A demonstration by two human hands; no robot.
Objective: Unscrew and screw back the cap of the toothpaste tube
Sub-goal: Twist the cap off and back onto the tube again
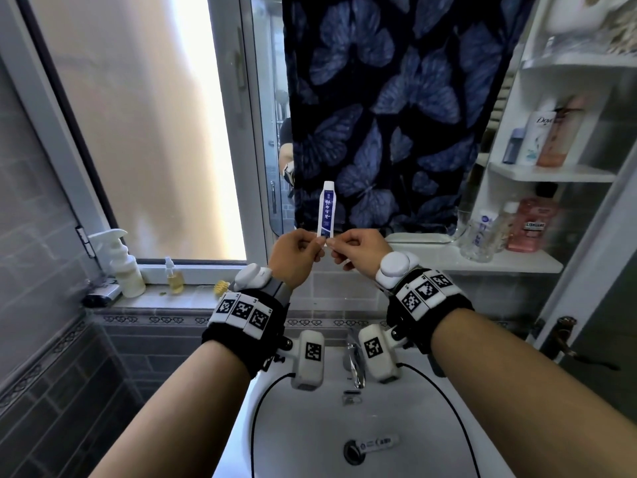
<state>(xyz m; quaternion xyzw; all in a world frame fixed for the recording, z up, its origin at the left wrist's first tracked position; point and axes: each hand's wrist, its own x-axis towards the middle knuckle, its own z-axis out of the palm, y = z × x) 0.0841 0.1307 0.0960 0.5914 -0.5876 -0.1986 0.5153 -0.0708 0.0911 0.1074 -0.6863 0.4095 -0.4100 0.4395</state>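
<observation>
Standing upright, slim white-and-blue toothpaste tube (pixel 326 208), lower end pinched by left hand (pixel 295 257) and right hand (pixel 358 251).

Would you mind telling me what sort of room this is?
Most likely a home bathroom: a white sink with a tap, a shelf of toiletry bottles, and a toothpaste tube in hand.

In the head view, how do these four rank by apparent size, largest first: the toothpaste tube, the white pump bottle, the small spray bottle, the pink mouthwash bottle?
1. white pump bottle
2. pink mouthwash bottle, close to the first
3. toothpaste tube
4. small spray bottle

Their distances from the camera differ, so this shows apparent size only.
</observation>
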